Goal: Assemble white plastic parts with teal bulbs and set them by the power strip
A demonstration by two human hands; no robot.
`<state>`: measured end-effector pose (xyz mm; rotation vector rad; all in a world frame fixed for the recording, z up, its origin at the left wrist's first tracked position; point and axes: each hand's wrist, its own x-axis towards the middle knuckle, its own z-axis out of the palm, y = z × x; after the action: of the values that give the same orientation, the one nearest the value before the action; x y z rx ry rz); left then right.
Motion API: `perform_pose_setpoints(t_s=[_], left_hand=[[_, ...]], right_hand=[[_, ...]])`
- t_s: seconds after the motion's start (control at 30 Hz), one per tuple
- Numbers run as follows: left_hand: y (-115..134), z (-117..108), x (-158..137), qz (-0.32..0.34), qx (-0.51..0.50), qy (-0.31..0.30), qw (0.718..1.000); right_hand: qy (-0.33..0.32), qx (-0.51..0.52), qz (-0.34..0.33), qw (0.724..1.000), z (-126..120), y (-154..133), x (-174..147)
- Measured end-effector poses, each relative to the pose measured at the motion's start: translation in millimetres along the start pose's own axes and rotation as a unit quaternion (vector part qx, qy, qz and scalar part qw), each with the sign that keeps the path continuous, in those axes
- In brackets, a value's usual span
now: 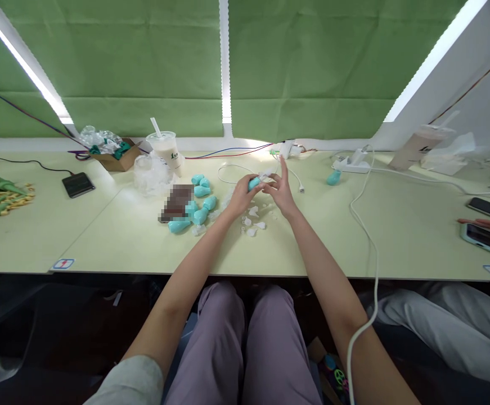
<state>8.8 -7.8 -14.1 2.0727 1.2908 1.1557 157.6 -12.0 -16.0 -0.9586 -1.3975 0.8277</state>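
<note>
left hand [239, 196] pinches teal piece [254, 183] between both hands, apparently steadying it | right hand [283, 196] at its white tip [265, 175], closure unclear | white bits [251, 232] nearside of grip, likely for easy reach

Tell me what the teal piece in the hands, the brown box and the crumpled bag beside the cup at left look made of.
Teal piece: probably moulded plastic, smooth and evenly coloured; rubber isn't ruled out.
Brown box: likely cardboard, matte, with flat, thin walls.
Crumpled bag: apparently thin plastic film, translucent and wrinkled.
</note>
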Motion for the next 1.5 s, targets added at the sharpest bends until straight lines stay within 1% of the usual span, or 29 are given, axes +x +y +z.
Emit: perform_pose_setpoints(t_s=[0.07, 0.1, 0.2, 0.23, 0.3, 0.37, 0.43, 0.5, 0.6, 0.67, 0.73, 0.83, 0.9, 0.97, 1.03, 1.13, 1.2, 1.23, 1.27, 1.3, 1.37, 1.43, 1.5], left_hand=[[1.2, 2.2, -0.2, -0.033, -0.055, 0.001, 0.998], [2.0, 4.1, -1.0, -0.052, -0.075, -0.002, 0.996], [5.2, 11.3, -5.4, -0.088, -0.122, -0.037, 0.988], [6.4, 13.6, -7.1, -0.091, -0.131, -0.05, 0.986], [7.9, 16.7, -9.6, -0.084, -0.126, -0.064, 0.986], [7.5, 16.3, -9.8, -0.064, -0.093, -0.055, 0.992], [4.3, 11.8, -6.8, -0.043, -0.051, -0.039, 0.997], [-1.3, 3.8, -1.0, -0.035, -0.018, -0.01, 0.999], [-12.8, -11.4, 9.8, -0.063, 0.008, 0.056, 0.996], [-21.4, -21.4, 15.7, -0.072, 0.017, 0.087, 0.993], [-30.3, -30.0, 19.4, -0.074, 0.014, 0.114, 0.991], [-43.5, -40.2, 21.3, -0.093, -0.003, 0.153, 0.984], [-51.0, -46.1, 21.8, -0.109, -0.01, 0.179, 0.978], [-56.5, -52.1, 22.6, -0.109, -0.013, 0.198, 0.974], [-60.0, -57.8, 23.6, -0.121, -0.015, 0.207, 0.971], [-62.9, -63.8, 24.4, -0.154, -0.02, 0.202, 0.967], [-64.3, -65.6, 24.2, -0.166, -0.022, 0.197, 0.966], [-64.9, -66.0, 23.9, -0.167, -0.022, 0.195, 0.966], [-65.4, -66.2, 23.6, -0.168, -0.021, 0.192, 0.967], [-65.6, -66.2, 23.2, -0.169, -0.018, 0.188, 0.967], [-65.3, -66.4, 22.7, -0.176, -0.011, 0.182, 0.967], [-64.2, -66.6, 22.4, -0.182, -0.007, 0.176, 0.967], [-62.9, -66.6, 22.1, -0.183, -0.007, 0.173, 0.968]], right_hand=[[0.018, 0.027, 0.006, 0.999, 7.4, 3.0, -1.8], [0.013, 0.045, 0.026, 0.999, 11.1, 5.9, -2.7], [-0.041, 0.092, 0.108, 0.989, 20.0, 15.8, -4.7], [-0.054, 0.104, 0.125, 0.985, 21.4, 18.3, -5.0], [-0.059, 0.13, 0.131, 0.981, 21.0, 20.7, -4.7], [-0.058, 0.155, 0.126, 0.978, 16.9, 20.3, -3.8], [-0.057, 0.173, 0.124, 0.975, 10.5, 19.2, -2.0], [-0.046, 0.178, 0.129, 0.974, 3.2, 19.3, 0.8], [0.007, 0.166, 0.134, 0.977, -9.1, 23.1, 5.3], [0.031, 0.154, 0.138, 0.978, -18.0, 25.7, 7.3], [0.02, 0.15, 0.146, 0.978, -26.5, 26.3, 7.7], [-0.024, 0.166, 0.151, 0.974, -36.1, 23.3, 6.5], [-0.027, 0.177, 0.14, 0.974, -40.3, 21.3, 6.6], [0.004, 0.174, 0.125, 0.977, -45.5, 21.2, 8.6], [0.064, 0.16, 0.116, 0.978, -54.3, 23.6, 11.7], [0.159, 0.126, 0.12, 0.972, -74.3, 29.4, 15.3], [0.203, 0.069, 0.141, 0.966, -88.4, 32.6, 15.3], [0.224, 0.017, 0.155, 0.962, -94.4, 33.5, 14.6], [0.249, -0.05, 0.168, 0.953, -99.4, 33.8, 13.4], [0.275, -0.124, 0.178, 0.937, -103.3, 33.7, 11.9], [0.327, -0.254, 0.185, 0.891, -108.6, 32.4, 8.3], [0.368, -0.325, 0.188, 0.851, -111.9, 31.3, 4.6], [0.398, -0.352, 0.196, 0.824, -115.0, 32.6, 1.6]])
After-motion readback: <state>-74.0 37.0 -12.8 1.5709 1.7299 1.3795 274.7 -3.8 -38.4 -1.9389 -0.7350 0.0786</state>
